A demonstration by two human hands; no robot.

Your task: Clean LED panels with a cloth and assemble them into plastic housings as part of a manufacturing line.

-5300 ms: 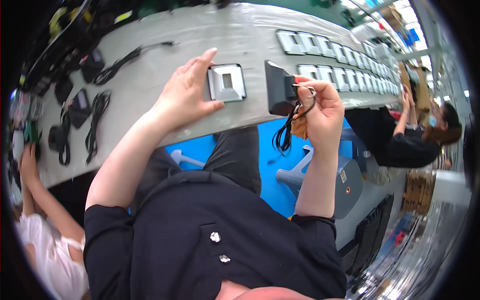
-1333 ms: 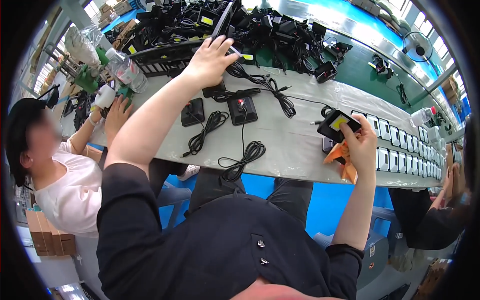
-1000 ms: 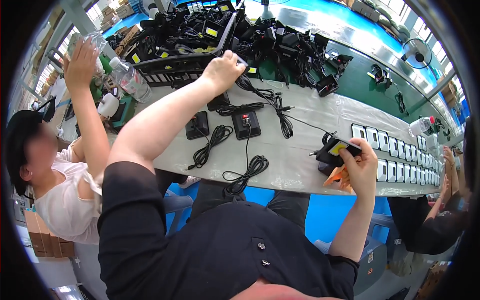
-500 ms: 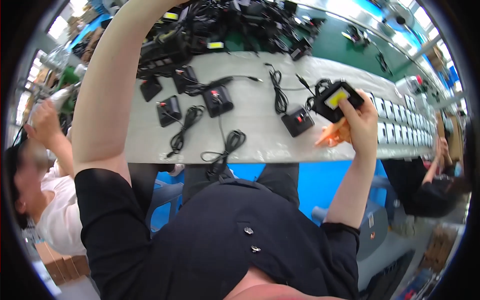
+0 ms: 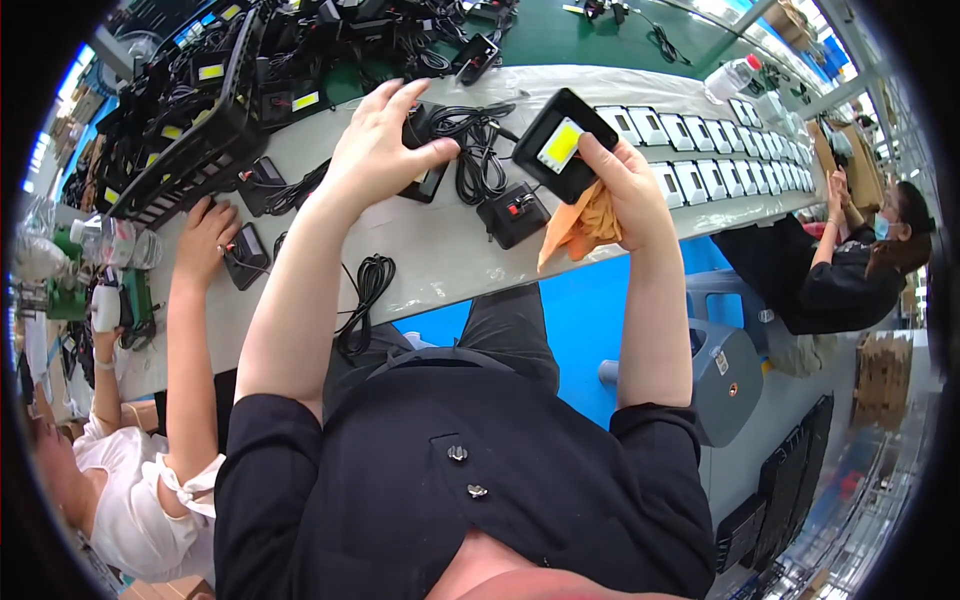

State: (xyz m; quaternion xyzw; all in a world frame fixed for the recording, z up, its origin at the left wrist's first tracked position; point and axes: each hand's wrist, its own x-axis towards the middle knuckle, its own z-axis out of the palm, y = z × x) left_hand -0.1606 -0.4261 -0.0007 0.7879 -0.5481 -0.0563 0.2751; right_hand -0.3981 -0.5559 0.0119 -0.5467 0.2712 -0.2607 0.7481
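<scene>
In my right hand (image 5: 635,190) is a square black device with a yellow panel (image 5: 562,145), the thumb pressed on its face. The same hand clasps an orange cloth (image 5: 585,225) below the device. My left hand (image 5: 385,145) is empty, fingers spread, above a black box-shaped unit (image 5: 428,183) that it partly hides. Between my hands lie a bundled black cable (image 5: 480,165) and another black unit with a small red part (image 5: 513,215). Nearer the table's front edge is a coiled cable (image 5: 368,295).
A black crate (image 5: 195,145) with cabled units stands at the far left. A co-worker's hand (image 5: 205,240) rests by a black unit (image 5: 246,257). Rows of white frames (image 5: 700,180) line the right side of the table, and a clear bottle with a red cap (image 5: 733,78) stands behind them.
My left hand has come down from the far edge of the view to above the table. My view has shifted. A co-worker's hand now reaches onto the left of the table.
</scene>
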